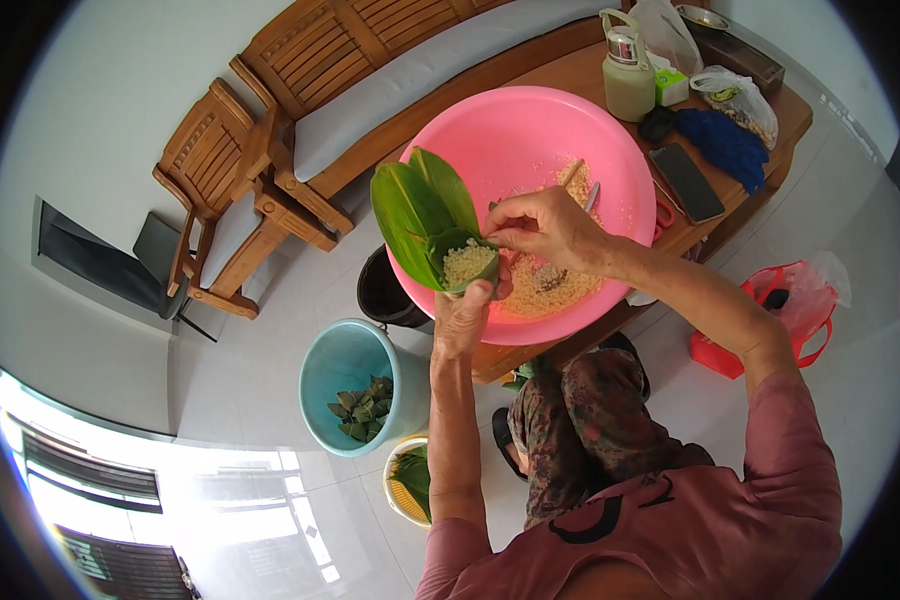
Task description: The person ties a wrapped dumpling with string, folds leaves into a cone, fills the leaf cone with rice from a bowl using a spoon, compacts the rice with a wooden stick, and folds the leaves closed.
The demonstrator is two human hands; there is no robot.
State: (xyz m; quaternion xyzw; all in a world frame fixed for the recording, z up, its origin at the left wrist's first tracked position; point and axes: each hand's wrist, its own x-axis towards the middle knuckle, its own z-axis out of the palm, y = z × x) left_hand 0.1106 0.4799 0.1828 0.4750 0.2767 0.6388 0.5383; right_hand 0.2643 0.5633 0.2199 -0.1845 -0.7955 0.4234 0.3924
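Observation:
Green leaves (417, 212), folded into a cone at their lower end, are held up over the near left rim of a pink basin (480, 130). Pale grains (467, 263) fill the cone. My left hand (465, 310) is wrapped round the cone from below. At the cone's right edge, my right hand (550, 228) has its fingers pinched together; whether anything small is between them cannot be made out. More grains (560, 300) lie in the basin, with a stick (573, 172) and a metal utensil (593, 197) behind my right hand.
A blue bucket (315, 365) holds several wrapped leaf bundles (365, 408). Beside it are a yellow basket (400, 500) with leaves and a black bin (385, 290). The wooden table (785, 110) bears a flask (628, 85), phone (686, 183), scissors (663, 215) and blue cloth (725, 145).

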